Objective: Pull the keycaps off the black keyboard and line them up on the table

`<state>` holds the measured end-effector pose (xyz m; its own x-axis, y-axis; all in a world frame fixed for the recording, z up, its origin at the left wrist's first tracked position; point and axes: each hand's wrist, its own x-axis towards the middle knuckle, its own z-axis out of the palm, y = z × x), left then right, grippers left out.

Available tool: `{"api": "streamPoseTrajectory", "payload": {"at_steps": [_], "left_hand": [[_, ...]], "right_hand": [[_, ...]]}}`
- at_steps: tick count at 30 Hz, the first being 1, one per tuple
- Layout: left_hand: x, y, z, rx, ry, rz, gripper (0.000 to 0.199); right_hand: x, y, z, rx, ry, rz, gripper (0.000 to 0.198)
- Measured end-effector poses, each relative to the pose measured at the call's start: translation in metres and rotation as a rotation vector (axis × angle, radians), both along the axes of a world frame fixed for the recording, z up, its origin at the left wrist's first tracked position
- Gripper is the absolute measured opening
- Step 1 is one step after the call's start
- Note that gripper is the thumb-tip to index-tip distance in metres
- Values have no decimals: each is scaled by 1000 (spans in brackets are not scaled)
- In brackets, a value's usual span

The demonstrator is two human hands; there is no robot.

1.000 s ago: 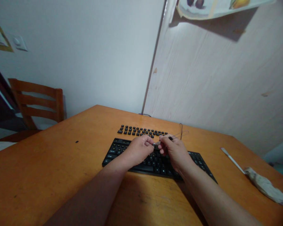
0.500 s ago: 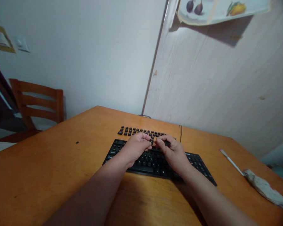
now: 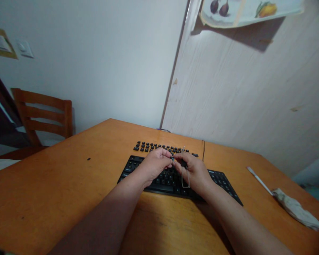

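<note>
A black keyboard (image 3: 159, 188) lies on the table under both my hands, with some keys removed from its upper rows. My left hand (image 3: 156, 163) is closed in a pinch on a small black keycap (image 3: 172, 159) above the keyboard. Right beside it, my right hand (image 3: 195, 169) has its thumb and forefinger at the same keycap. A thin wire keycap puller (image 3: 185, 186) is tucked in the right hand, its loop hanging below the fingers and its wire ends showing above. Loose keycaps (image 3: 147, 145) stand in rows behind the keyboard, partly hidden by the hands.
One small black piece (image 3: 88, 159) lies alone on the wooden table (image 3: 69, 187) at left. To the right are a white-handled brush (image 3: 259, 180) and a crumpled cloth (image 3: 297, 209). A black cable (image 3: 203, 150) runs behind the keyboard. A wooden chair (image 3: 44, 115) stands beyond the left edge.
My fingertips have come together at the keycap. The right hand has turned slightly, and the wire keycap puller now shows in it. The view has shifted a little.
</note>
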<state>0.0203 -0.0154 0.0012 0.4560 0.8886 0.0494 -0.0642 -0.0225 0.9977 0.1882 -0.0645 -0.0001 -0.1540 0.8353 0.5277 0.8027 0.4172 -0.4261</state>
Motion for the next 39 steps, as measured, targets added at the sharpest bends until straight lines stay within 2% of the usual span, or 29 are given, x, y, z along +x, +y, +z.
{"api": "streamPoseTrajectory", "payload": {"at_steps": [3, 6, 9, 15, 18, 29, 39], "left_hand": [[-1, 1, 1, 51, 51, 42, 22], [-4, 5, 3, 174, 149, 194, 25], [-9, 10, 6, 283, 194, 311, 24], [-16, 12, 11, 365, 170, 406, 24], [-18, 13, 12, 368, 175, 426, 25], [-23, 17, 15, 353, 160, 419, 27], [-24, 16, 17, 355, 171, 429, 27]], "right_hand": [[9, 6, -2, -17, 16, -18, 20], [27, 15, -7, -11, 103, -120, 24], [45, 24, -9, -40, 90, -202, 25], [58, 36, -2, -211, -165, -325, 25], [58, 45, -1, -261, -231, -341, 23], [47, 78, -16, -304, -395, -311, 25], [42, 84, -20, -333, -481, -309, 26]]}}
